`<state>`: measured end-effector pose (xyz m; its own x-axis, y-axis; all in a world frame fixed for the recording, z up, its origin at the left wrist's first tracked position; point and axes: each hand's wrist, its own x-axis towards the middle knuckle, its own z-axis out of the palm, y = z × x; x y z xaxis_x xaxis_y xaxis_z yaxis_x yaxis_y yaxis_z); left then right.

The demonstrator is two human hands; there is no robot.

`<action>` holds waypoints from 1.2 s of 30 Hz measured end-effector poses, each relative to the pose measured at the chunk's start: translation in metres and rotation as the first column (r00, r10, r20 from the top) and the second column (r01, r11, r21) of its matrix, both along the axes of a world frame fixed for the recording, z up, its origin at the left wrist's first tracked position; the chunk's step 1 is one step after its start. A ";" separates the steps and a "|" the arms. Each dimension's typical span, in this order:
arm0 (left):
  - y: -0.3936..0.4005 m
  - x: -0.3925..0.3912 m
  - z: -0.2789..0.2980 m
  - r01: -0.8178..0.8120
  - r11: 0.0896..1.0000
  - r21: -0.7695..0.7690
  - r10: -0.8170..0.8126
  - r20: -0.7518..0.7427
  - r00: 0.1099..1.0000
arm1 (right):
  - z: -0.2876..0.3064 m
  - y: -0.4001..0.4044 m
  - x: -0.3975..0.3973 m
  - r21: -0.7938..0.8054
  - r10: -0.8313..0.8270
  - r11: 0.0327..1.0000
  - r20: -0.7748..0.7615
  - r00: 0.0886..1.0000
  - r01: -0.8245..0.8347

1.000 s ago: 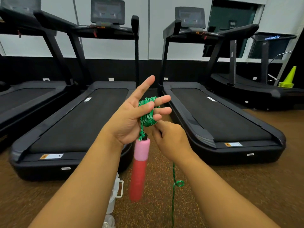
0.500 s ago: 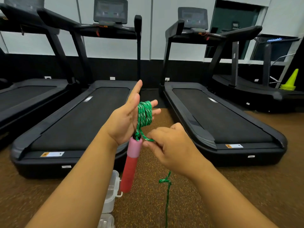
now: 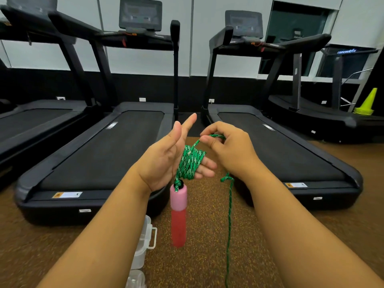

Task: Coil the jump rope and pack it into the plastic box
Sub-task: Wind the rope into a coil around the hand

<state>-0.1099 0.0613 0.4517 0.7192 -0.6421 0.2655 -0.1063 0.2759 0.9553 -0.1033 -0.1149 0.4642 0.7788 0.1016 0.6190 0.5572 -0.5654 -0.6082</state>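
Flanking both hands, treadmills (image 3: 108,146); plastic box (image 3: 145,242) floored beneath left forearm.

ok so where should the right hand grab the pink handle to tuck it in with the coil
Grip the handle round its lower red section, coming in from its right side, where the right hand already is. It hangs upright and free below the left hand, so its round barrel is open all round. The pink top sits against the rope coil, leaving little room there.

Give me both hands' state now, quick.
Left hand: open, green rope coiled around its fingers, handle hanging below.
Right hand: closed, pinching the rope.
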 end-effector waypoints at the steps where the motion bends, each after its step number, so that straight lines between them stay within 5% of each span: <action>1: 0.001 -0.001 0.001 0.028 0.999 -0.020 -0.029 -0.014 0.999 | -0.004 -0.003 0.002 0.049 0.006 0.999 -0.044 0.999 -0.003; 6: 0.001 0.000 0.006 0.065 0.978 -0.196 -0.070 -0.017 0.997 | -0.035 0.000 -0.001 0.177 0.120 0.981 -0.242 0.963 -0.077; 17: 0.003 0.011 0.006 -0.136 0.938 -0.318 0.172 0.088 0.981 | -0.079 0.023 -0.017 -0.231 0.072 0.967 -0.160 0.984 -0.108; 24: 0.015 0.015 0.006 -0.264 0.930 -0.256 0.308 0.147 0.940 | -0.057 0.024 -0.047 -0.476 0.139 0.865 -0.076 0.987 -0.158; 36: -0.008 0.005 -0.007 -0.255 0.967 -0.014 0.255 0.125 0.959 | 0.006 0.014 -0.034 -0.405 0.082 0.914 0.190 0.978 0.003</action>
